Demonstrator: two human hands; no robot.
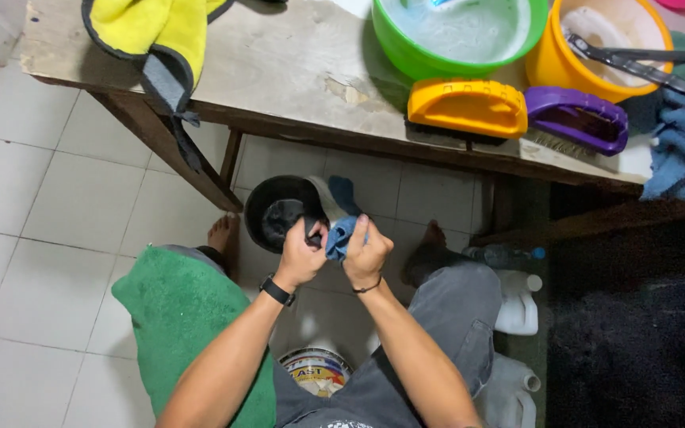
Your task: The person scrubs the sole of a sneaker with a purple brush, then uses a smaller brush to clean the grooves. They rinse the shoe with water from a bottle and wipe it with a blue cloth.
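Black shoe (283,212), seemingly round-toed, rubbed with blue cloth (340,236).

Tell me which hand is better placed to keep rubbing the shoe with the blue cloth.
Probably the right hand: it grips the blue cloth against the dark shoe. The left hand is closed on the shoe, steadying it.

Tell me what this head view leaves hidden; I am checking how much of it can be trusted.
- Black shoe: the left hand covers its near side.
- Blue cloth: mostly wrapped inside the right hand.
- Green basin and orange bucket: cut off by the top edge.
- Tin on the floor: half behind the legs.
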